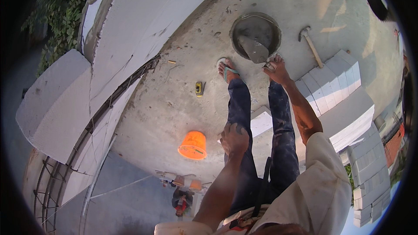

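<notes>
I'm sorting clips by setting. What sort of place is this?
Most likely a building site: there's a round tub of grey, mortar-like mix, a trowel in the right hand, and pale blocks stacked beside a claw hammer.

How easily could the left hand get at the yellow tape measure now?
Probably yes, with some bending: the left hand rests on the left leg with no tool showing in it, and nothing visible lies between that leg and the yellow tape measure.
</notes>
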Motion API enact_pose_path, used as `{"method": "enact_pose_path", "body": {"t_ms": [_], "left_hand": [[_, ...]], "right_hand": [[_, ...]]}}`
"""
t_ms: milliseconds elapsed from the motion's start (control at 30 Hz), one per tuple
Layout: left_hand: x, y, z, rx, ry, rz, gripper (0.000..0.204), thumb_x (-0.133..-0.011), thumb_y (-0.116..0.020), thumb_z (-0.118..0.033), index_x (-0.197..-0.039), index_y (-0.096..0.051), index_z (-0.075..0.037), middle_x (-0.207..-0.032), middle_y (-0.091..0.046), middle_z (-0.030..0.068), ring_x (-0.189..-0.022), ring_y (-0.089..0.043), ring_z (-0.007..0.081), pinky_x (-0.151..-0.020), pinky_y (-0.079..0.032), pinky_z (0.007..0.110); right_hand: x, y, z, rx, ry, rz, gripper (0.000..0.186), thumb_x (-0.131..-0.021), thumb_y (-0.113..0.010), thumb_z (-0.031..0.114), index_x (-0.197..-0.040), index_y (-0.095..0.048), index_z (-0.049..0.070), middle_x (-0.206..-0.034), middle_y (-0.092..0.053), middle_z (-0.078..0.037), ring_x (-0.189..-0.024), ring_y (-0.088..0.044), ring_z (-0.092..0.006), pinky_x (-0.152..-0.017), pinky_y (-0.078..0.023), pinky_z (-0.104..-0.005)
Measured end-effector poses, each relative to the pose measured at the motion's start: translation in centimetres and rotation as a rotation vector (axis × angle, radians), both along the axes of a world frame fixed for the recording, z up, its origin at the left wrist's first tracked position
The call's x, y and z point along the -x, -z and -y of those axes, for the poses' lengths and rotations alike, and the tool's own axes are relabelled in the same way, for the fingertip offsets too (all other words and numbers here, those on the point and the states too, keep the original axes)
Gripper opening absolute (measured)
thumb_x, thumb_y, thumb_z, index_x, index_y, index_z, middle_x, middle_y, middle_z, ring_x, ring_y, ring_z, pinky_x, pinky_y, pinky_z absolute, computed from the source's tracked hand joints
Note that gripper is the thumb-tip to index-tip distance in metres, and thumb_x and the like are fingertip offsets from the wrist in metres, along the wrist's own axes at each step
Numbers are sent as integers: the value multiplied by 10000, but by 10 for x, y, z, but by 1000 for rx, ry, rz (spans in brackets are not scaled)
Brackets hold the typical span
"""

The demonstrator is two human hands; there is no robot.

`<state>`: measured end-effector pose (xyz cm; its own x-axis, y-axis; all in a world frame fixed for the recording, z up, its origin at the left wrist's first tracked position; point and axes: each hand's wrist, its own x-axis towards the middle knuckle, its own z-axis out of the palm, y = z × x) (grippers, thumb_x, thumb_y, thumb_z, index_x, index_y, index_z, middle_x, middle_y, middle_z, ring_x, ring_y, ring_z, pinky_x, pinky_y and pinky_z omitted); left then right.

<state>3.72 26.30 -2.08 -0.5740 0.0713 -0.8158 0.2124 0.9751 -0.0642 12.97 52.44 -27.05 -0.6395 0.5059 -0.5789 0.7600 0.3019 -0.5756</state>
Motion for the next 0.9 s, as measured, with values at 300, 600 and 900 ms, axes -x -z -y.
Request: {"method": "enact_pose_path", "body": {"t_ms": [300,600,900], "left_hand": [[9,-14,-7,21,-53,37,428,-964,-617,-324,-1330,-686,-113,-1410,-618,113,-1323,-574,356,-1098,-462,529],[1,-11,3,8,-60,17,416,-955,-612,-314,-1309,-689,-110,-1404,-617,127,-1295,-587,364,-1095,-469,537],[-1,-7,10,-47,-146,2,428,-948,-624,-329,-1318,-697,-127,-1401,-628,109,-1290,-597,359,-1082,-484,530]], "right_hand": [[152,-262,-2,683,32,-457,268,-942,-700,155,-1102,-647,-53,-822,-652,-91,-767,-602,-133,-684,-463,-325],[306,-392,20,623,-84,-639,246,-963,-693,131,-1039,-560,-62,-735,-573,-182,-662,-599,-327,-651,-479,-448],[348,-407,48,251,-142,-778,266,-950,-736,127,-1021,-552,-52,-845,-634,-256,-753,-668,-464,-718,-540,-489]]}}
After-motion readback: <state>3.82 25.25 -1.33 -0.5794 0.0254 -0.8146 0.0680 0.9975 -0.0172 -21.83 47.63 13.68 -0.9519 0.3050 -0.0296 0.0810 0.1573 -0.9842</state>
